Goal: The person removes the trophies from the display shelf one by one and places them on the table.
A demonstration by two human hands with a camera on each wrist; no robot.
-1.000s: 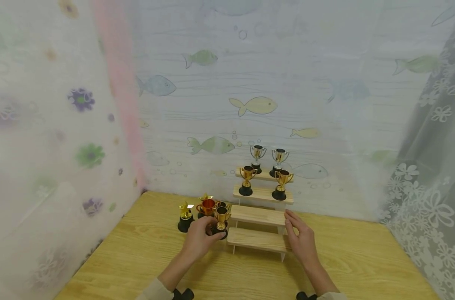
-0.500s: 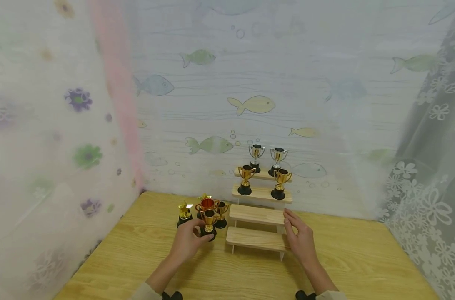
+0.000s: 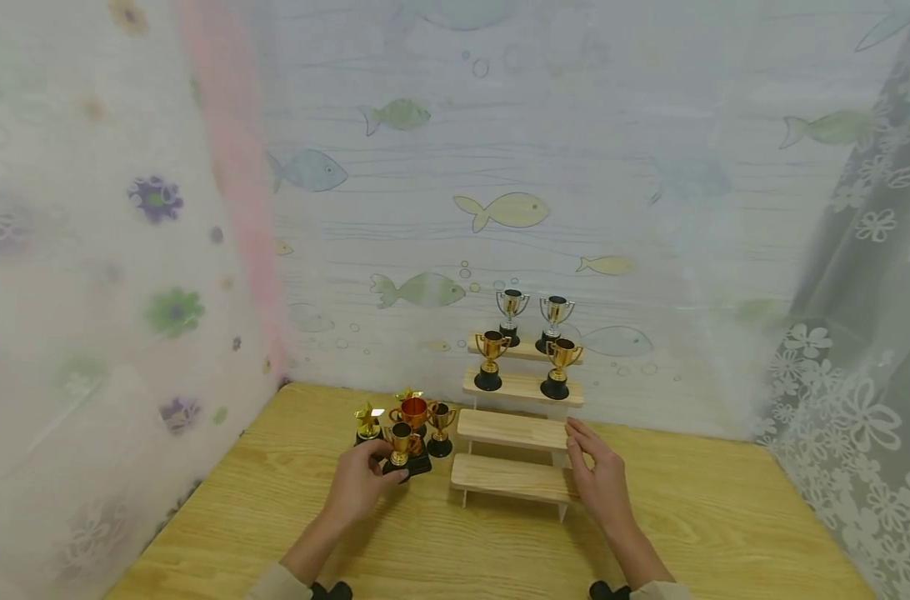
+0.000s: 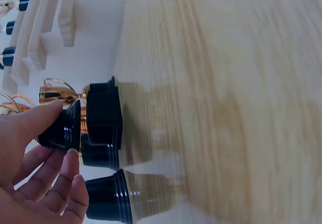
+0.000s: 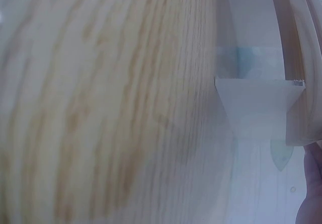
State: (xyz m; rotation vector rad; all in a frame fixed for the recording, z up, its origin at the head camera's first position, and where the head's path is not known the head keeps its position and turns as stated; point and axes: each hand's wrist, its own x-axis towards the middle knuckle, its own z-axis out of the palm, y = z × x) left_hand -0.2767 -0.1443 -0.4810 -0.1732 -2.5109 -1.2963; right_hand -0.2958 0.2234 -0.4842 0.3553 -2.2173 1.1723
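My left hand (image 3: pixel 359 483) pinches a small gold trophy cup (image 3: pixel 401 442) by its black base, thumb and fingers on either side. In the left wrist view that round base (image 4: pixel 64 128) is tilted, close to the other trophies' bases. Directly behind it stand a red-copper cup (image 3: pixel 414 411) on a dark block base and a gold star trophy (image 3: pixel 367 421); a second gold cup (image 3: pixel 441 423) is to their right. My right hand (image 3: pixel 599 475) rests against the right end of the stepped wooden stand (image 3: pixel 503 475), fingers straight along its two lower shelves.
Two silver cups (image 3: pixel 512 307) stand on the stand's top shelf, and two gold cups (image 3: pixel 563 357) on the shelf below. Another star trophy (image 3: pixel 409 395) shows partly behind the copper cup. A fish-printed curtain (image 3: pixel 500 150) hangs behind the wood-grain table (image 3: pixel 695 500).
My left hand has moved left with the gold trophy cup, away from the stand and in front of the copper cup. The second gold cup has come into view. My right hand stays put.
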